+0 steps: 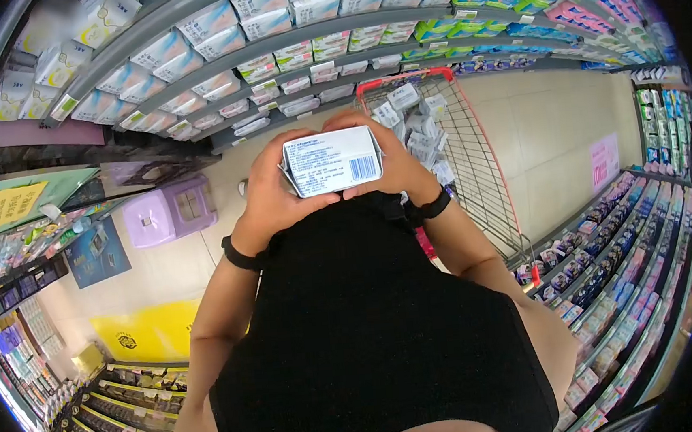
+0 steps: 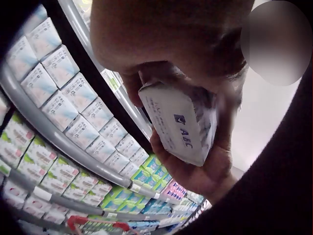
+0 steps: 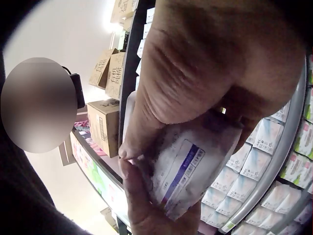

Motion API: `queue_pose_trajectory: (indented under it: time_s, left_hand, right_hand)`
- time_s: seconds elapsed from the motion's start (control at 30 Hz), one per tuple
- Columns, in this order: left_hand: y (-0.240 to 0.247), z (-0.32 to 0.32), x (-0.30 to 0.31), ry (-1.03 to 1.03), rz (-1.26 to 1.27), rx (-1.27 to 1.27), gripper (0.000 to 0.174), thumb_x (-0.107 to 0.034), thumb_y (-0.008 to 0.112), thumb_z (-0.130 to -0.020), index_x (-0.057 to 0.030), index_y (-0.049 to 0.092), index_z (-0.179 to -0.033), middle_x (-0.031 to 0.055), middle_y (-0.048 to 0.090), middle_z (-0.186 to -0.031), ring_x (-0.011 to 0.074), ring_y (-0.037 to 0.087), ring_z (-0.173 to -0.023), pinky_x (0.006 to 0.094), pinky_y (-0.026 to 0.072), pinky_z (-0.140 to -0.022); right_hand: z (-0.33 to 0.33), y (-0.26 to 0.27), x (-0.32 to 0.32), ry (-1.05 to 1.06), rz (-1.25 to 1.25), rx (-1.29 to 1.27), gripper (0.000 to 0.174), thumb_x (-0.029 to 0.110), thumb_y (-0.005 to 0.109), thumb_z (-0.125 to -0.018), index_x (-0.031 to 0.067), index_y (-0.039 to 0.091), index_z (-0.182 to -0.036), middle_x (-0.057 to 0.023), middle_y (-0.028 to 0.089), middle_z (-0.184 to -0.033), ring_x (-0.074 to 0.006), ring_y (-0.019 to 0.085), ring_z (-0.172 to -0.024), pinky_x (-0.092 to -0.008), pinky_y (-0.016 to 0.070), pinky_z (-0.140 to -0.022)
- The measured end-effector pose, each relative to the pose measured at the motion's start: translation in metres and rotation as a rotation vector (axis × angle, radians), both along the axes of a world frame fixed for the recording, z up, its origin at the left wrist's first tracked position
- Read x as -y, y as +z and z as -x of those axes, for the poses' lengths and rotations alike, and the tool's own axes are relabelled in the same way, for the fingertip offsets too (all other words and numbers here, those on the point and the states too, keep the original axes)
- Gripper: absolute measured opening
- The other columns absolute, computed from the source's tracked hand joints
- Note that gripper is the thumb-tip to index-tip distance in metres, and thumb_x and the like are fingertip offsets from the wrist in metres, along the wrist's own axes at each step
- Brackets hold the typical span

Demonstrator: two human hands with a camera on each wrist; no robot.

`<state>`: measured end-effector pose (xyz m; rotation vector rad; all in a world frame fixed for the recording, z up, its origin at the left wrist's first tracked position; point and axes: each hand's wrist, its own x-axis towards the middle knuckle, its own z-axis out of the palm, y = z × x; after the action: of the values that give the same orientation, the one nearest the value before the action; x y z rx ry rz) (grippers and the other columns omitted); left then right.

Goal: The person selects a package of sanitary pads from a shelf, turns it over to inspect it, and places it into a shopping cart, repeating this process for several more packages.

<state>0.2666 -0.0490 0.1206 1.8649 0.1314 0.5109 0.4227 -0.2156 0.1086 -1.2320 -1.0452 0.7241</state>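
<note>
A white ABC sanitary-pad pack (image 1: 335,164) is held up in front of the chest, its printed face with a barcode turned up in the head view. My left hand (image 1: 269,191) grips one end, and my right hand (image 1: 397,162) grips the other, thumbs along the near edge. In the left wrist view, the ABC logo shows on the end of the pack (image 2: 173,122). A side with a purple stripe faces the right wrist view on the same pack (image 3: 183,169). Parts of the pack are hidden behind the fingers.
A wire shopping cart (image 1: 483,152) with a red rim stands ahead to the right, several white packs (image 1: 425,141) inside. Shelves (image 1: 228,59) of packs curve across the front. A purple stool (image 1: 151,217) stands at the left. More shelves (image 1: 603,277) line the right.
</note>
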Motion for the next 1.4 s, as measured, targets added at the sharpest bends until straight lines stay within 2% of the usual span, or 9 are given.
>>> queue_pose_trajectory:
  time_s: [0.1,0.3,0.4,0.73,0.93,0.97,1.07,1.3,1.4]
  left_hand:
    - [-0.001,0.003,-0.001,0.002,-0.031,-0.035,0.08,-0.037,0.093,-0.065,-0.0019,0.057,-0.127,0.0158,0.067,-0.123,0.0317,0.066,-0.114,0.0408,0.0509,-0.096]
    - [0.009,0.002,0.002,0.013,-0.024,-0.035,0.072,-0.034,0.09,-0.07,-0.0004,0.059,-0.125,0.0171,0.069,-0.122,0.0309,0.068,-0.111,0.0397,0.0523,-0.094]
    - [0.009,0.005,0.004,0.045,-0.058,-0.047,0.068,-0.03,0.091,-0.07,0.0004,0.06,-0.123,0.0165,0.071,-0.116,0.0295,0.071,-0.105,0.0375,0.0542,-0.09]
    - [0.003,0.012,0.004,0.09,-0.083,-0.059,0.066,-0.031,0.092,-0.072,0.0014,0.06,-0.119,0.0149,0.074,-0.105,0.025,0.074,-0.096,0.0347,0.0566,-0.083]
    - [0.0,0.012,0.001,-0.035,0.052,0.066,0.092,-0.045,0.091,-0.071,0.0032,0.046,-0.136,0.02,0.065,-0.126,0.0279,0.065,-0.114,0.0379,0.0491,-0.099]
    - [-0.01,0.013,0.001,-0.078,0.185,0.061,0.104,-0.048,0.092,-0.067,0.0031,0.039,-0.14,0.022,0.059,-0.132,0.0307,0.06,-0.121,0.0408,0.0465,-0.102]
    - [-0.007,0.009,0.005,-0.09,0.087,0.102,0.107,-0.043,0.096,-0.064,0.0023,0.037,-0.141,0.0225,0.059,-0.131,0.0315,0.059,-0.123,0.0421,0.0464,-0.103]
    - [0.002,0.013,0.011,0.059,-0.183,-0.062,0.084,-0.027,0.097,-0.063,-0.0013,0.048,-0.126,0.0165,0.071,-0.109,0.0265,0.073,-0.098,0.0354,0.0586,-0.082]
    - [0.001,0.014,0.01,0.061,-0.203,-0.074,0.077,-0.023,0.096,-0.065,-0.0025,0.051,-0.124,0.0155,0.073,-0.104,0.0269,0.074,-0.095,0.0355,0.0596,-0.079]
  right_hand:
    - [0.003,-0.003,0.002,0.007,0.019,-0.08,0.091,0.029,0.098,-0.061,0.0053,0.051,-0.135,-0.0088,0.056,-0.13,-0.0225,0.053,-0.127,-0.0386,0.0409,-0.108]
    - [0.013,0.001,-0.001,-0.003,0.017,-0.146,0.107,0.028,0.099,-0.059,0.0065,0.039,-0.144,-0.0122,0.05,-0.137,-0.0249,0.05,-0.13,-0.0405,0.0393,-0.109]
    - [0.014,0.0,-0.005,-0.018,-0.098,-0.047,0.111,0.024,0.1,-0.056,0.0071,0.037,-0.145,-0.0115,0.05,-0.136,-0.0244,0.05,-0.129,-0.0401,0.0395,-0.109]
    - [0.016,0.006,-0.002,-0.022,0.045,0.01,0.098,0.019,0.1,-0.056,0.0054,0.046,-0.136,-0.0097,0.053,-0.132,-0.0222,0.052,-0.126,-0.0372,0.0409,-0.107]
    - [0.017,0.0,-0.005,-0.066,0.031,0.059,0.089,0.026,0.098,-0.058,0.0052,0.049,-0.13,-0.0101,0.061,-0.116,-0.0221,0.06,-0.112,-0.0357,0.0465,-0.098]
    - [0.016,0.0,-0.005,-0.063,0.016,0.067,0.087,0.027,0.098,-0.059,0.0049,0.05,-0.129,-0.0105,0.061,-0.115,-0.0223,0.061,-0.111,-0.0357,0.047,-0.097]
    - [0.016,0.003,-0.005,-0.063,0.004,0.106,0.082,0.03,0.097,-0.061,0.0042,0.051,-0.123,-0.0109,0.061,-0.112,-0.0227,0.062,-0.106,-0.0354,0.0477,-0.093]
    - [0.015,-0.002,-0.001,-0.026,-0.007,0.089,0.072,0.022,0.098,-0.06,0.0043,0.053,-0.113,-0.01,0.058,-0.111,-0.0213,0.059,-0.104,-0.0338,0.0456,-0.088]
    - [0.018,-0.003,0.001,-0.035,0.003,0.078,0.076,0.023,0.098,-0.059,0.0041,0.053,-0.117,-0.0104,0.058,-0.115,-0.0227,0.059,-0.108,-0.0344,0.0459,-0.092]
